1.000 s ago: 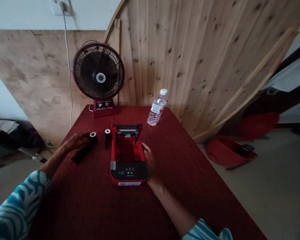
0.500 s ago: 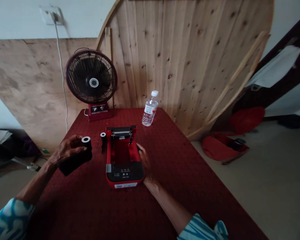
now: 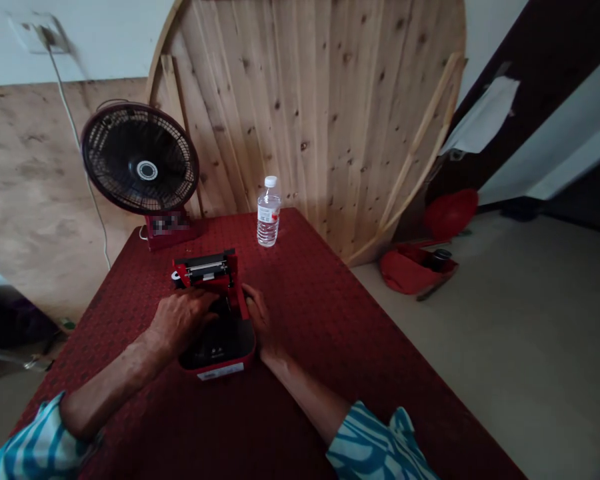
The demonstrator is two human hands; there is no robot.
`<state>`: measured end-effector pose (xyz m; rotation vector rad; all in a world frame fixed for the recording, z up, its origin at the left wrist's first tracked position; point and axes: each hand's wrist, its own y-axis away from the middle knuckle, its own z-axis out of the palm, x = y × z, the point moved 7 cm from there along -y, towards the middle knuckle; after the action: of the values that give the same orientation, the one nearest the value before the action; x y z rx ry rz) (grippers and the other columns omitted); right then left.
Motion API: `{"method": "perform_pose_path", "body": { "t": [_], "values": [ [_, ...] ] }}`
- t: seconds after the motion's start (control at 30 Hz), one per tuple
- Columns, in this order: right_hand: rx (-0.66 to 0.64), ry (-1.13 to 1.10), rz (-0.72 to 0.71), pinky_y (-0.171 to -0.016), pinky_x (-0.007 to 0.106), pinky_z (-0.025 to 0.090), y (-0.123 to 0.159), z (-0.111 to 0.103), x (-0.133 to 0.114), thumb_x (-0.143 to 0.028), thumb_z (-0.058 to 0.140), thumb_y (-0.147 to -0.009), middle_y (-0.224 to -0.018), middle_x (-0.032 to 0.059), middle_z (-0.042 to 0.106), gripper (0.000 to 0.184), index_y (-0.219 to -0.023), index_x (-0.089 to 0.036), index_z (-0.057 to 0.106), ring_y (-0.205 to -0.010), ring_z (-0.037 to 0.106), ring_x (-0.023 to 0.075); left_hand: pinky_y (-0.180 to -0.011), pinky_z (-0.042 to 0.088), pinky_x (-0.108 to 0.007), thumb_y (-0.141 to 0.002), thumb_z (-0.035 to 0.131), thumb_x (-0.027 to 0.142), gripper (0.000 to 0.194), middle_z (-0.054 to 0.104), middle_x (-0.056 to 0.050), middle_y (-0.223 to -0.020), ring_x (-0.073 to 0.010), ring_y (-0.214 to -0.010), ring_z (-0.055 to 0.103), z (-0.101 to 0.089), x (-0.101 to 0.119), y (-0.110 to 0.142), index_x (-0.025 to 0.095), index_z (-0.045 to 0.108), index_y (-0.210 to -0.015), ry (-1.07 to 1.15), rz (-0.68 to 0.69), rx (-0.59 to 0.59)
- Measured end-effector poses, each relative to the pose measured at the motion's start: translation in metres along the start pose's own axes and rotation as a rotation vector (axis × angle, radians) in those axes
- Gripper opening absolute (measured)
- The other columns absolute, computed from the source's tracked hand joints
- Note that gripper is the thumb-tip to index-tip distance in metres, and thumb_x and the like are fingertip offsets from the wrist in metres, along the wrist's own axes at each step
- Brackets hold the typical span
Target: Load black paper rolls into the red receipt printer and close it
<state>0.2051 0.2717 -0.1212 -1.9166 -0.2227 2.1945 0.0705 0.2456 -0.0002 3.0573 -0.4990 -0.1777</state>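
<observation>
The red and black label printer [image 3: 220, 369] stands on the table with its lid up and its bay facing me. My left hand [image 3: 186, 319] reaches into the bay, its fingers bent around a black ribbon roll [image 3: 219, 321] that is mostly hidden beneath them. Against the printer's right side, my right hand [image 3: 261, 323] is closed, steadying the body. A second black roll with a white core [image 3: 177, 275] stands just left of the printer, partly covered by it.
A dark red fan [image 3: 147, 170] stands at the table's back left. Behind the printer is a water bottle [image 3: 268, 217]. The red cloth-covered table [image 3: 330, 347] ends near a wooden panel [image 3: 305, 100]. A red container [image 3: 413, 270] lies on the floor at right.
My left hand has moved right, carrying the black ribbon roll from beside the printer into its bay. The printer has turned slightly under my right hand. The whole view has shifted to the right.
</observation>
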Motion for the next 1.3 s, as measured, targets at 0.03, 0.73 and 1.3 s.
{"method": "perform_pose_path", "body": {
  "t": [0.03,0.73,1.3],
  "values": [
    [0.001,0.001,0.006,-0.109,0.042,0.042,0.0,0.0,0.0,-0.046,0.046,-0.091,-0.125,0.0051,0.066,0.039,-0.119,-0.027,0.065,-0.121,0.057,0.0211,-0.082,0.055,-0.035,-0.089,0.062,0.026,0.026,0.073,-0.006,-0.113,-0.0268,-0.103,0.069,0.001,0.002,-0.004,0.029,0.067,-0.114,-0.025,-0.011,-0.035],
    [-0.006,-0.032,-0.005,-0.109,0.04,0.04,-0.001,0.001,0.007,-0.047,0.046,-0.09,-0.126,0.0069,0.064,0.041,-0.12,-0.025,0.064,-0.121,0.056,0.0216,-0.08,0.058,-0.03,-0.086,0.061,0.056,0.046,0.073,-0.007,-0.116,-0.0245,-0.1,0.071,-0.01,-0.023,0.05,0.026,0.068,-0.121,0.636,0.202,0.209],
    [-0.011,-0.071,0.053,-0.109,0.042,0.04,0.002,0.0,0.006,-0.048,0.049,-0.089,-0.126,0.0057,0.065,0.041,-0.119,-0.025,0.064,-0.122,0.057,0.0229,-0.073,0.046,-0.026,-0.096,0.053,0.02,0.016,0.073,-0.004,-0.093,-0.0143,-0.082,0.067,-0.007,0.024,0.087,0.021,0.068,-0.1,0.271,0.438,0.712]
  ]
}}
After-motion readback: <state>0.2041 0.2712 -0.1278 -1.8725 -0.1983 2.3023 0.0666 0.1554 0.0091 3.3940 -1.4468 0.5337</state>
